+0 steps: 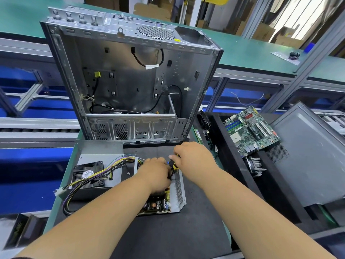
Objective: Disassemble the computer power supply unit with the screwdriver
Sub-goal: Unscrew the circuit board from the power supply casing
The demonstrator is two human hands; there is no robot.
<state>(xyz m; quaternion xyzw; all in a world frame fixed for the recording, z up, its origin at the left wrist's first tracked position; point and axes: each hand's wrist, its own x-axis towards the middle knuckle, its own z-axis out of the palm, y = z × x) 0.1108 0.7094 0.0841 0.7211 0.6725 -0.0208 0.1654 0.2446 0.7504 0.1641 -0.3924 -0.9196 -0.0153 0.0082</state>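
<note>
The opened power supply unit [178, 191] lies on the black mat, its circuit board [158, 203] exposed inside the perforated metal shell. Its removed cover with the black fan [88, 175] lies to the left, joined by a bundle of coloured wires [89, 181]. My right hand [194, 157] grips the yellow and black screwdriver [174, 166], which points down into the unit. My left hand [155, 174] rests over the board and its fingers curl around the screwdriver's shaft near the tip. The tip itself is hidden.
An empty grey computer case [130, 81] stands upright just behind the unit. On the right a green motherboard [251, 128] lies on a black tray, with a heatsink [254, 166] and a grey side panel [306, 156] beside it. A green conveyor [252, 53] runs behind.
</note>
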